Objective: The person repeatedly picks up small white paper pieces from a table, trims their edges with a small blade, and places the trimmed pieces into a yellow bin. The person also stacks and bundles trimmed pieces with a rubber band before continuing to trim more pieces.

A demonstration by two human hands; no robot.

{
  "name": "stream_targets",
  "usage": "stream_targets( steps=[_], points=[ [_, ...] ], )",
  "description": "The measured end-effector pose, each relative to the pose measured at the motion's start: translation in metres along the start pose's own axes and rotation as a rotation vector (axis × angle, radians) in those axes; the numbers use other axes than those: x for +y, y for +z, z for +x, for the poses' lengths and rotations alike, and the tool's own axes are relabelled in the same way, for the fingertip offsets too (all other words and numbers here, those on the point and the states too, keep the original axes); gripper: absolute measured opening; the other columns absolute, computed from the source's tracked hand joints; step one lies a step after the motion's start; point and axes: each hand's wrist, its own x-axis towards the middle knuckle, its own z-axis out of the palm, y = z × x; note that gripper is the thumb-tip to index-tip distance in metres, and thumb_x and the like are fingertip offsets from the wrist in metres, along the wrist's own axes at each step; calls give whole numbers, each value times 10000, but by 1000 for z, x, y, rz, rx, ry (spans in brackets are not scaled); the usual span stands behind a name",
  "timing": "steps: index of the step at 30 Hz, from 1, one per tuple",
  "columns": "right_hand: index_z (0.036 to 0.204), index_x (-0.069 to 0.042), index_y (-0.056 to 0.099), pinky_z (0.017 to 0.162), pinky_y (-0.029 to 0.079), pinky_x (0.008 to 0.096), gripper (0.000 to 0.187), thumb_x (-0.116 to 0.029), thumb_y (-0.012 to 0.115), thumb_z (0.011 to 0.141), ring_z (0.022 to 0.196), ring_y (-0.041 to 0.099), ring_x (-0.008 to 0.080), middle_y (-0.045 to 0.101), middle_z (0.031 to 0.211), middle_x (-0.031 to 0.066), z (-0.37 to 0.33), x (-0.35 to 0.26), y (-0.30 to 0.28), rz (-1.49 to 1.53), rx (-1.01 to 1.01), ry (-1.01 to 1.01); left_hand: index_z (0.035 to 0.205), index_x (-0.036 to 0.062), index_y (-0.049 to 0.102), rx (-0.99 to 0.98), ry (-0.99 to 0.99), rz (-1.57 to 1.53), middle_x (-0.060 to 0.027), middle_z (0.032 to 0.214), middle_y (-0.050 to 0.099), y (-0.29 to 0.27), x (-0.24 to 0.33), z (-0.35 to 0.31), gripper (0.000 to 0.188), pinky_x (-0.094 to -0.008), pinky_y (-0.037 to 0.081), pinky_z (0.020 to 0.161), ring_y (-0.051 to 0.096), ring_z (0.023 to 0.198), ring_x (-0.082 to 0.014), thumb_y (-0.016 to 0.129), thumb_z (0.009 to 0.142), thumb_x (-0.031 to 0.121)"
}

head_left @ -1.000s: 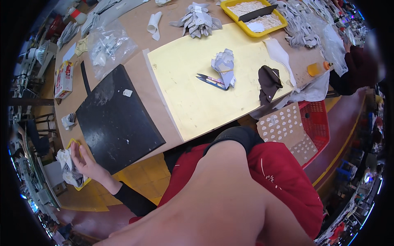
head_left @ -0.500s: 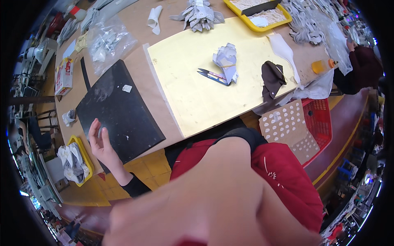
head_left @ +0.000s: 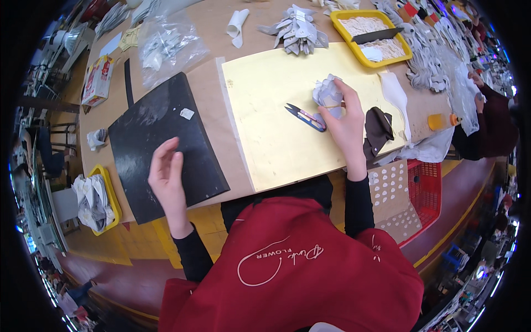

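A banded bundle of pale grey cut pieces [head_left: 325, 92] is at the middle of the yellow sheet [head_left: 271, 149]. My right hand [head_left: 347, 124] has its thumb and forefinger around it, thumb at the lower left and forefinger at the upper right; its other fingers are mostly hidden. Close beside the thumb lie small thread snips [head_left: 307, 118] with blue handles. My left hand [head_left: 167, 171] hovers by the black board [head_left: 152, 124], fingers loosely bent and apart from the thumb, with nothing in it. A dark brown folded piece [head_left: 378, 131] lies right of my right hand.
A yellow tray [head_left: 406, 57] with pale pieces and a dark divider stands at the far right, near an orange bottle [head_left: 442, 121]. Grey stacks [head_left: 298, 33] and a plastic bag [head_left: 171, 47] lie at the back. A red basket [head_left: 428, 193] stands below; another person [head_left: 492, 119] works at right.
My right hand, blurred close to the camera before, has come down onto the grey bundle. My left hand has moved right over the black board. The view has shifted slightly.
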Motion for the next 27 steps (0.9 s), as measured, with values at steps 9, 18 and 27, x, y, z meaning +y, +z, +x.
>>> stream_targets(
  steps=[9, 18, 27],
  points=[
    [1332, 26, 504, 955, 500, 373, 625, -23, 767, 767, 1170, 593, 288, 563, 1315, 201, -29, -100, 25, 370, -477, -471, 1470, 44, 327, -499, -388, -738, -134, 1372, 487, 83, 30, -24, 707, -336, 460, 1008, 522, 1241, -210, 687, 862, 67],
    [948, -1, 733, 768, 524, 296, 168, 37, 717, 785, 906, 654, 197, 662, 952, 106, -35, -101, 22, 564, -535, -156, 1395, 7, 400, -583, -544, -870, -124, 1213, 580, 64, 27, -27, 653, -351, 487, 972, 586, 1137, -210, 684, 861, 255],
    [837, -40, 584, 688, 470, 355, 124, 5, 681, 773, 732, 574, 270, 598, 822, 82, -47, -100, 38, 323, -273, -428, 1327, 3, 444, -390, -415, -774, -108, 1090, 609, 69, 22, -29, 518, -329, 476, 920, 597, 1017, -181, 626, 925, 274]
  ],
)
